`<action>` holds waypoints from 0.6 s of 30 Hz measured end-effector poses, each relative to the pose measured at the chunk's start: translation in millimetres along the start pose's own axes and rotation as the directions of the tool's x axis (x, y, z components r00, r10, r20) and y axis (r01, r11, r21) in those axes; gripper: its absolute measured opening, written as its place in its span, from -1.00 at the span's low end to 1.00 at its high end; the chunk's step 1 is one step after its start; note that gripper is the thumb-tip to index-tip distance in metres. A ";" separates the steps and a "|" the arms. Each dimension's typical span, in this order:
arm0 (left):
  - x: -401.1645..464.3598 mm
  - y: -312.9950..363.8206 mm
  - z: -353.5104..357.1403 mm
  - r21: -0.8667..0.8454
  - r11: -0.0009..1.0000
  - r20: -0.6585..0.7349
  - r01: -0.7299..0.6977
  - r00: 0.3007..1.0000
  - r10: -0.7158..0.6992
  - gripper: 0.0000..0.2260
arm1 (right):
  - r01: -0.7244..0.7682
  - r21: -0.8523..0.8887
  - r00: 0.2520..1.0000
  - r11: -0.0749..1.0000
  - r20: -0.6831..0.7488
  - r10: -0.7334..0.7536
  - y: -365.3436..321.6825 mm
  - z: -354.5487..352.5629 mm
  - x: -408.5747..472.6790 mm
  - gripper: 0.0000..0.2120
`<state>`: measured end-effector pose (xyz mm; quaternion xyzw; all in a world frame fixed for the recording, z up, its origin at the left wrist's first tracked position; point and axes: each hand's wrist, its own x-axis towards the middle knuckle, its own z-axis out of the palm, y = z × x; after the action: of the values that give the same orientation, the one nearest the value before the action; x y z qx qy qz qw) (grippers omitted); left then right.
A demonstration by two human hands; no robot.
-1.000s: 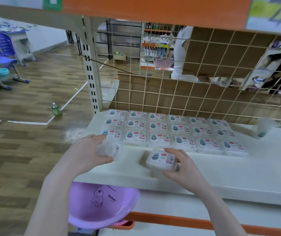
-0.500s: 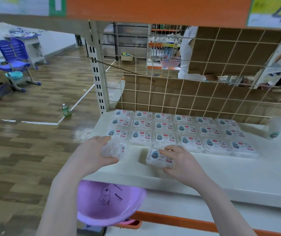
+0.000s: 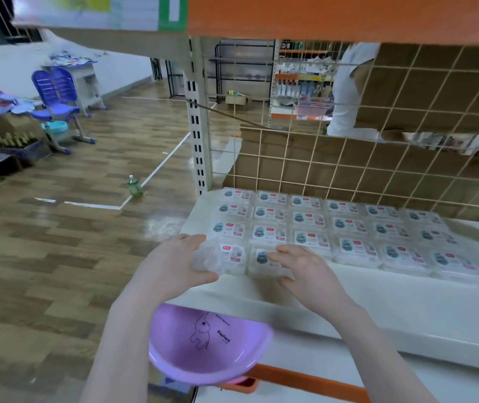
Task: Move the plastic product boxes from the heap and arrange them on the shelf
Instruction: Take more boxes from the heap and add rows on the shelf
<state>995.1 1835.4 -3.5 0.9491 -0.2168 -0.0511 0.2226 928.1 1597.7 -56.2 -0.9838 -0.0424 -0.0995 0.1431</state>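
Filling the shelf (image 3: 363,303) is well underway: 3 rows of 6 boxes (image 3: 346,225) sit at its back-left corner. Left hand (image 3: 180,266) grips 1 box (image 3: 231,257) and right hand (image 3: 305,271) presses another (image 3: 261,261), starting row 4 along the front. The heap is out of sight.

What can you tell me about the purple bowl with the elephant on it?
The purple bowl is a round basin that looks like smooth, shiny plastic. A line drawing of an elephant and some small writing are printed inside it. It holds nothing and tips toward the camera. It sits below the front edge of the white shelf, which hides its far rim, under the person's two arms. Neither hand touches it. What holds it up cannot be seen.
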 end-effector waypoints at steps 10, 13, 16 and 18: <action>7.5 0.6 0.4 0.013 0.996 0.022 -0.092 0.996 0.092 -0.31 | -0.022 -0.002 0.999 1.000 -0.041 0.022 -3.8 4.8 0.8 -0.54; 8.8 1.1 2.4 0.010 0.992 0.029 -0.129 0.991 0.129 -0.31 | -0.036 0.017 0.998 0.999 -0.052 0.037 -5.3 4.0 -4.7 -0.56; 10.1 2.7 5.9 0.024 0.988 0.046 -0.153 0.987 0.152 -0.31 | -0.039 -0.017 0.984 0.999 -0.174 0.035 -4.8 0.2 -16.4 -0.57; 10.8 4.7 8.5 0.030 0.986 0.049 -0.162 0.986 0.160 -0.31 | -0.073 -0.039 0.965 0.997 -0.254 0.061 0.0 -4.4 -26.4 -0.58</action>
<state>1001.3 1823.6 -9.0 0.9308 -0.2987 -0.0515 0.2045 901.5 1595.0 -57.6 -0.9672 0.0119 -0.2198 0.1270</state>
